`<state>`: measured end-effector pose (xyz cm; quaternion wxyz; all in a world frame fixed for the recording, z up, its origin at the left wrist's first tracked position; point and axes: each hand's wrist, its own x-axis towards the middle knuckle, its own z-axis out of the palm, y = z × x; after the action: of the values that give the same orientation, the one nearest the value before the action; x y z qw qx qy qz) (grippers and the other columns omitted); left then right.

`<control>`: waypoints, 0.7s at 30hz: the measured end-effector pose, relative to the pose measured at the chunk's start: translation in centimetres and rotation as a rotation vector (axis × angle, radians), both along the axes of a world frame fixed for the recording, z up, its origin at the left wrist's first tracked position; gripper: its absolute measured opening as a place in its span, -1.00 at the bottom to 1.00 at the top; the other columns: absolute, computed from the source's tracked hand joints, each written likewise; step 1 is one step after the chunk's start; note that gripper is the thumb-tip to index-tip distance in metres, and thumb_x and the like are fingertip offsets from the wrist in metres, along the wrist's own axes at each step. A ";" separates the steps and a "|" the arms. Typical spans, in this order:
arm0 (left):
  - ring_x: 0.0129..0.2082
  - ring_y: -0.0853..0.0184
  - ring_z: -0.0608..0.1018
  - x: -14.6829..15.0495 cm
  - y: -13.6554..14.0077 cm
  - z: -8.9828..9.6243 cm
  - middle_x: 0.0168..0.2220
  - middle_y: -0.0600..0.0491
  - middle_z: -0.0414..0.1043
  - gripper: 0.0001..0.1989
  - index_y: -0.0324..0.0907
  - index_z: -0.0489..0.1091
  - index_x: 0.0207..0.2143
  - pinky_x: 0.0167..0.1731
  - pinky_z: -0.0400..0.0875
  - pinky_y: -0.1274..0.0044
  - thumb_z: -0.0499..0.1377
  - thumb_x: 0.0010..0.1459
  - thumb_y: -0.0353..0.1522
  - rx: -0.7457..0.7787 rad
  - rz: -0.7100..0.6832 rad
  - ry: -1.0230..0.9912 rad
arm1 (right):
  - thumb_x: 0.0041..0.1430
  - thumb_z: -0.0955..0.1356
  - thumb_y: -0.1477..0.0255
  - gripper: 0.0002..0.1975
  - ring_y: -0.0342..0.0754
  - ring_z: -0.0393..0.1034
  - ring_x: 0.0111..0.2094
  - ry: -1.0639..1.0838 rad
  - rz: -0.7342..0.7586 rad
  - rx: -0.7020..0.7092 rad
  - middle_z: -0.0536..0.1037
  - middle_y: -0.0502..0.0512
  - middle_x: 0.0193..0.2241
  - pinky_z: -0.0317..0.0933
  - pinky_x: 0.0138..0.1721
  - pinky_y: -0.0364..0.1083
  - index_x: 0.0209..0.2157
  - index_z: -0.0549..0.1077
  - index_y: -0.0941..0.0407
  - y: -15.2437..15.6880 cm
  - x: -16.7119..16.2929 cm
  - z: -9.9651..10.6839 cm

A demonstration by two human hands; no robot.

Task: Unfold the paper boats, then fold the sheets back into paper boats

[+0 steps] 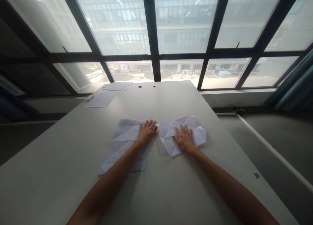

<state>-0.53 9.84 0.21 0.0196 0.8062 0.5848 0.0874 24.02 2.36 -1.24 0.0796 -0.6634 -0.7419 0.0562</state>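
Note:
Two creased sheets of white paper lie side by side on the white table. My left hand (147, 131) rests on the upper right part of the left sheet (124, 136), its fingers pointing away from me. That sheet is roughly rectangular with several fold lines. Flat on the right sheet (168, 136) is my right hand (184, 139), fingers spread. This sheet is more crumpled, with an uneven outline and raised creases. Between the two sheets there is a narrow gap near my left fingertips. Neither hand grips anything. The paper under both palms is hidden.
More white sheets of paper (102, 98) lie at the table's far left corner, beside a small clear item I cannot make out. Two round holes pierce the far end of the table (171, 99). Large windows stand behind it. A small dark mark (256, 175) is near the right edge.

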 end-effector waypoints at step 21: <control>0.31 0.31 0.22 6.6 -0.5 1.8 0.26 -0.10 0.25 -0.50 -0.24 0.19 0.27 0.26 0.12 0.42 -0.11 0.29 -0.46 0.026 -0.495 -0.095 | 0.29 0.26 0.38 -0.63 -0.06 0.31 0.15 0.264 0.806 0.072 0.45 0.12 0.13 0.11 0.21 -0.07 0.09 0.45 0.09 0.5 3.5 3.0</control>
<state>6.11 9.36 2.04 0.0576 0.9200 0.3669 0.1255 27.53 2.84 1.79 0.1688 -0.3042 -0.9269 0.1412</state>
